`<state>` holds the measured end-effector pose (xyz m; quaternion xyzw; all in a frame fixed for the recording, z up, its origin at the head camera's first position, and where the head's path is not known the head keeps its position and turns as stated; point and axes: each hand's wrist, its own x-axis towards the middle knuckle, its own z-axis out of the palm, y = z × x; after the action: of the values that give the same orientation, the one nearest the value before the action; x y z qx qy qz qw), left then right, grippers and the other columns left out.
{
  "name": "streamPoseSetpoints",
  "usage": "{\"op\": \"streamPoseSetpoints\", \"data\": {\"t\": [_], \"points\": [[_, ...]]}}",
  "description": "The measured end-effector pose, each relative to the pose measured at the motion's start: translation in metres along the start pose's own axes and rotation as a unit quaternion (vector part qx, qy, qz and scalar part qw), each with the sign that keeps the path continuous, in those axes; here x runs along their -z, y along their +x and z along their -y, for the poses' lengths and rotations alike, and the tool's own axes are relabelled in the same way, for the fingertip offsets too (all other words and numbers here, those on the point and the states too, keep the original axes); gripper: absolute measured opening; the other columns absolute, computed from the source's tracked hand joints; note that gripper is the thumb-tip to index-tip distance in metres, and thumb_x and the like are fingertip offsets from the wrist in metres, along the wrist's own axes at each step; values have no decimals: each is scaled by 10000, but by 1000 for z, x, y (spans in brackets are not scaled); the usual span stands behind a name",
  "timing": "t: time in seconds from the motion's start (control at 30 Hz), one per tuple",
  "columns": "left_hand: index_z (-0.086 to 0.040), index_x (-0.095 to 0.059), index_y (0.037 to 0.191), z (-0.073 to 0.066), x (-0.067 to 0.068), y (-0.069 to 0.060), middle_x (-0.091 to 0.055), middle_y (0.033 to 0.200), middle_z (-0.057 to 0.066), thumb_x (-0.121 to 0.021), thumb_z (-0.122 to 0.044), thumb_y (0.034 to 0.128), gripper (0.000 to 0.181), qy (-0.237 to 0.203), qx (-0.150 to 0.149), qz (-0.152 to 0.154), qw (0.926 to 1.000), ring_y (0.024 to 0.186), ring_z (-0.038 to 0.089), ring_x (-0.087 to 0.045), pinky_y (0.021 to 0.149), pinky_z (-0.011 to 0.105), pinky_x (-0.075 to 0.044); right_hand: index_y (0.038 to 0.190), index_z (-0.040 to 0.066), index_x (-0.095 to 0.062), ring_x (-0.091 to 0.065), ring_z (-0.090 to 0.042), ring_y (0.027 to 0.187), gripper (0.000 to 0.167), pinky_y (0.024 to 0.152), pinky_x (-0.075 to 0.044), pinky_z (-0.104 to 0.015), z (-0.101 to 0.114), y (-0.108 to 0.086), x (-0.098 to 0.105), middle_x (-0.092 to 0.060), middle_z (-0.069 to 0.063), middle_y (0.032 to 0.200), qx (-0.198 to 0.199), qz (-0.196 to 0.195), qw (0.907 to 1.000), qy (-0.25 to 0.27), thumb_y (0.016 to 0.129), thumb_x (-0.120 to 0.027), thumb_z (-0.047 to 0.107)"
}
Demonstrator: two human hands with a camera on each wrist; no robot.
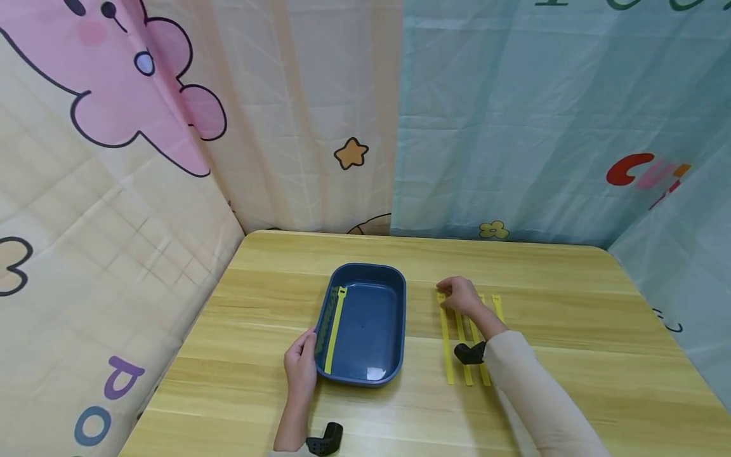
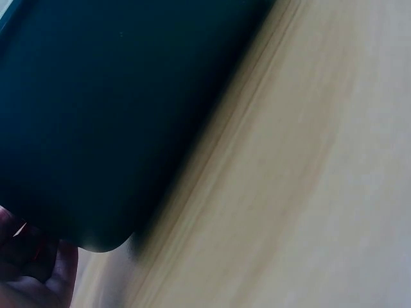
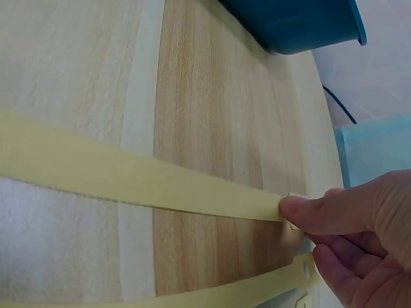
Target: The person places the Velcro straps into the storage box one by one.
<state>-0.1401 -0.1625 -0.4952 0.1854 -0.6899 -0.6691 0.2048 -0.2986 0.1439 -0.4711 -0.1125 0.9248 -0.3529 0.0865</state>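
Note:
My left hand (image 1: 300, 365) holds the left side of a dark blue rectangular tray (image 1: 371, 317), its fingers partly seen at the tray's corner in the left wrist view. One yellow hook-and-loop cable tie (image 1: 335, 330) lies lengthwise along the tray's left wall. Right of the tray, my right hand (image 1: 462, 297) pinches the slotted head end of the leftmost yellow tie (image 3: 160, 183) of a row. That tie stretches flat away from thumb and finger. Other yellow ties (image 1: 467, 374) lie beside it, partly covered by the right hand and forearm.
Everything sits on a light wooden table (image 1: 245, 304). Printed curtains (image 1: 320, 114) hang behind its far edge and on both sides. A black wrist device (image 1: 325, 439) is worn on the left wrist, another (image 1: 470, 353) on the right.

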Motion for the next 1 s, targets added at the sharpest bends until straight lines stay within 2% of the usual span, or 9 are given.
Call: {"op": "streamPoseSetpoints", "data": {"t": [0.33,0.53,0.8,1.0], "points": [[100,-610,1117,0,1,-1,-587,1150,219,-488,-87,941,284,-4,-78,53,10000,1114,274,-508,823,117,-388,1077,-111,-615,-566,-314,920,397,796,-483,-407,1,0,1,-624,-198,1007,224,-51,9994,-246,694,-720,-108],[90,-608,1128,-1,1,-1,-583,1161,213,-485,-89,946,284,-19,-105,109,9999,1138,267,-493,845,124,-380,1067,-102,-624,-572,-274,861,385,750,-495,-383,2,0,0,-635,-136,925,296,-52,9993,-216,694,-714,-118],[86,-606,1134,-3,1,-1,-580,1170,208,-482,-90,948,285,-87,-84,149,9998,1136,273,-496,831,114,-384,1039,-80,-645,-575,-271,868,341,751,-488,-392,-1,-2,-1,-657,-114,916,445,-86,9989,-75,705,-694,-124],[86,-607,1132,-2,1,-1,-580,1169,207,-486,-94,946,286,-76,-76,142,9998,1137,269,-494,835,118,-380,1027,-51,-668,-563,-270,874,332,754,-482,-393,0,-1,-1,-647,-132,958,321,-154,9993,-73,704,-701,-118]]}}
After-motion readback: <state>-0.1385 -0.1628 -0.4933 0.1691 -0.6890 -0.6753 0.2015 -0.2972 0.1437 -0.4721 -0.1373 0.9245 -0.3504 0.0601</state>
